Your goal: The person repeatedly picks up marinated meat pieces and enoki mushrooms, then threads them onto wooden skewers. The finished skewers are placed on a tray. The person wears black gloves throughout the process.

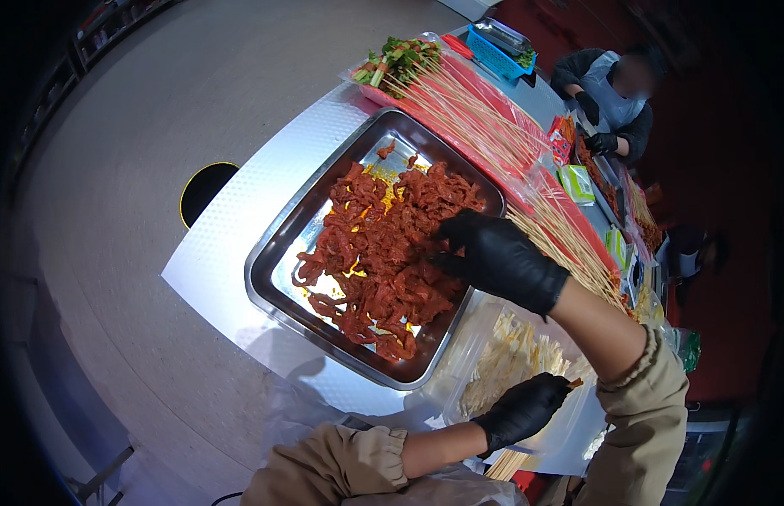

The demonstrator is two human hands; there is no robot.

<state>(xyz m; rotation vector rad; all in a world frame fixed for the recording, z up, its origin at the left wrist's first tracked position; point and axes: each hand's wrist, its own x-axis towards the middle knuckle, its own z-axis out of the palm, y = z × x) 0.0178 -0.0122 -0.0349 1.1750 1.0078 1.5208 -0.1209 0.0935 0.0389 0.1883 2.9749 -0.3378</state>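
Observation:
My right hand (502, 260), in a black glove, is at the right side of a steel tray (270, 303), its fingers apart at the edge of the red marinated meat strips (392, 253). The fingertips partly overlap the meat. Nearer my body, my left hand (524, 405), also black-gloved, is closed round something with a small orange-brown end (575, 383) sticking out; the rest is hidden. Beneath and beside it, a clear plastic container (452, 373) holds pale, stringy enoki-like mushrooms (515, 348). Thin wooden sticks (507, 465) show below the left hand.
Skewers (474, 120) lie on red plastic beyond the tray, some bearing green vegetable bundles (398, 63). A blue basket (493, 57), a green-white packet (576, 184) and a gloved co-worker (610, 101) are farther off. The table edge (202, 310) curves at left.

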